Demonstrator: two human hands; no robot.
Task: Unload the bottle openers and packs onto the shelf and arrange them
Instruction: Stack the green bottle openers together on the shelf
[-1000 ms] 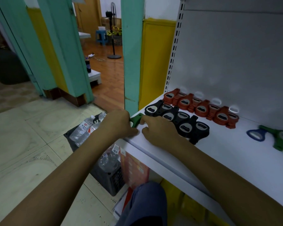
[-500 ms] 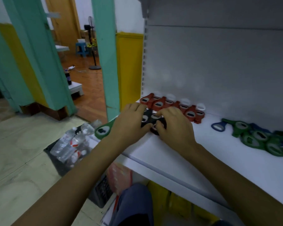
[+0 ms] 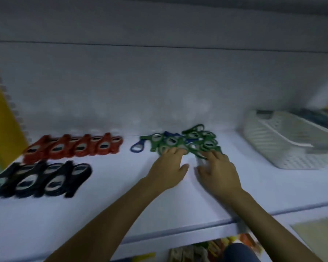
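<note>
Touching green openers (image 3: 208,143) at near edge — L/R fingers (image 3: 171,152).

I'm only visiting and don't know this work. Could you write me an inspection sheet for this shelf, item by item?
Surface: white shelf, flat.
Job's things: red openers in a row at the back left; black openers in a row in front of them; green pile mixed with blue ones, unsorted; one blue opener lying apart to the pile's left.
Clutter: white basket at the right, contents blurred.
Hands: left hand and right hand, fingers stretched out, touching the pile's near edge.
Cables: nothing seen.
Surroundings: grey back panel; blurred coloured packs below the shelf.
</note>
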